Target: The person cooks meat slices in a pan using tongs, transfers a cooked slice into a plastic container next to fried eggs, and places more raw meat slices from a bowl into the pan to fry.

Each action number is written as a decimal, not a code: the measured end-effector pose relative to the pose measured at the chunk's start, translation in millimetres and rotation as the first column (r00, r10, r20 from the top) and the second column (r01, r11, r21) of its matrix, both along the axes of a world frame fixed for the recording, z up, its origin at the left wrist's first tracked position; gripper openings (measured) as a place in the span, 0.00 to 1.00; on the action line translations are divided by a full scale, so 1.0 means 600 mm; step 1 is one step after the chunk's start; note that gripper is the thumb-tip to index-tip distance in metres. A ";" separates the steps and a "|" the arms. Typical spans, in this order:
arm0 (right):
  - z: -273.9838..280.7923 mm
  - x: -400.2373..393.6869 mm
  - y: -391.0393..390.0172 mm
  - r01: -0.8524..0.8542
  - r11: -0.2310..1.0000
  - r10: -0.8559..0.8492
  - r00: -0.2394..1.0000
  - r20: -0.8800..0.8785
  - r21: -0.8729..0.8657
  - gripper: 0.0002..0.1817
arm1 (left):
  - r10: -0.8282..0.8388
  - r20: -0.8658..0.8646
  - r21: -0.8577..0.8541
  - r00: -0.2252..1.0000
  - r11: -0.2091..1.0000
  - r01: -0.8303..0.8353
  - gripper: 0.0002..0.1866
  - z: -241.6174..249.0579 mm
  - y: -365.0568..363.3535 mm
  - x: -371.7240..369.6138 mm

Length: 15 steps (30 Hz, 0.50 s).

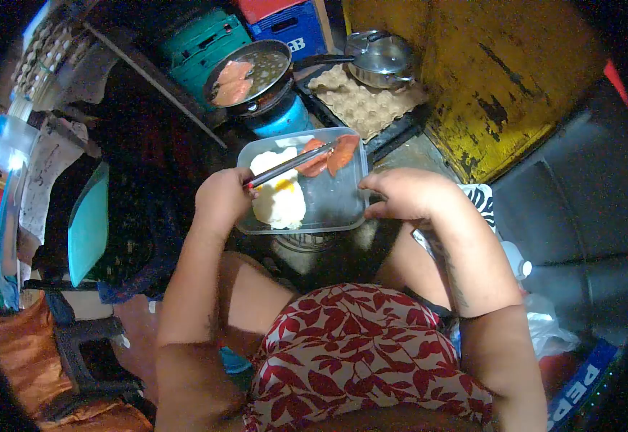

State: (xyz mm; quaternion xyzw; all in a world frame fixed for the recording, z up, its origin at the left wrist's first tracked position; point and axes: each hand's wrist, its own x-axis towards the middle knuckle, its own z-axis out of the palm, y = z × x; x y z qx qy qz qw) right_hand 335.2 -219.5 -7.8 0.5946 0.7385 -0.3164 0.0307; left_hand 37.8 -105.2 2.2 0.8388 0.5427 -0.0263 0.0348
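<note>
**Tongs lay meat slices into a clear box**

The left hand (220,198) grips a pair of tongs (289,164), its fingers wrapped tight round the handles. The tong tips pinch a reddish meat slice (342,153) over the far corner of a clear plastic box (335,205). A second slice (314,160) lies just beside it, and a fried egg (278,193) rests inside the box near the left hand. The right hand (404,194) holds the box by its right rim, fingers curled over the edge. Beyond the box, a frying pan (250,75) with more slices sits on a blue burner (284,117), next to an egg tray (361,101) and a lidded pot (380,57).
</note>
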 end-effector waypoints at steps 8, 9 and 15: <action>-0.027 0.009 -0.002 0.002 0.991 0.005 0.999 -0.053 0.130 0.27 | -0.054 -0.116 -0.009 0.992 0.999 0.053 0.09 -0.105 0.086 0.007; -0.016 0.007 -0.002 0.016 0.998 -0.012 0.998 -0.057 0.064 0.30 | -0.053 -0.124 -0.005 0.991 0.999 0.053 0.09 -0.111 0.089 0.006; -0.004 0.010 0.000 0.022 1.000 -0.022 0.999 -0.044 -0.002 0.33 | -0.071 -0.114 0.088 0.991 0.993 0.081 0.10 -0.104 0.074 0.000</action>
